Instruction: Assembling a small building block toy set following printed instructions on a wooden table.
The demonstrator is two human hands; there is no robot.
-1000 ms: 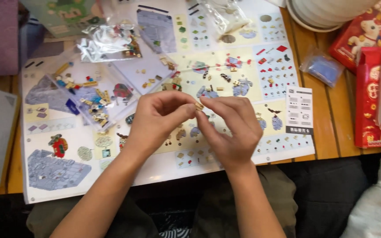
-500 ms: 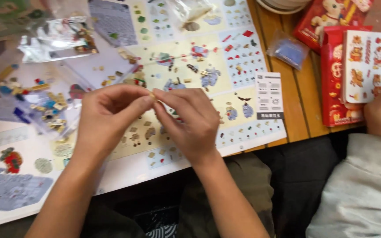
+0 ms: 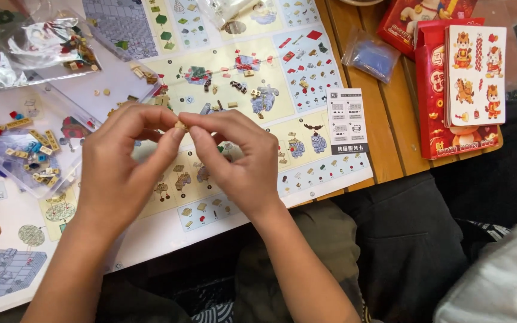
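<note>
Beside both hands point(image 3: 181, 161), clear tray point(image 3: 61, 179) holds bricks point(image 3: 34, 158).

My left hand point(image 3: 124, 173) and my right hand point(image 3: 240, 161) meet fingertip to fingertip around a tiny tan building brick point(image 3: 181, 125), over the middle of the large printed paper instruction sheet point(image 3: 306, 66) that covers the slatted wooden table point(image 3: 390, 119). A clear plastic tray of small loose bricks point(image 3: 28, 158) lies on the sheet near the table's left edge, with a crumpled clear plastic bag of bricks point(image 3: 43, 48) behind it. Toward the table's right edge, off the sheet, a small clear bag of blue pieces point(image 3: 371, 57) lies left of a red cardboard box point(image 3: 435, 113), and a white sticker card point(image 3: 475, 75) rests on that box.

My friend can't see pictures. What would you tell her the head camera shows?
Two bare hands, left hand and right hand, pinch a tiny tan brick between their fingertips over a big building instruction sheet. Loose bricks lie in a clear tray at left; a red box sits on the wooden table at right.
</note>
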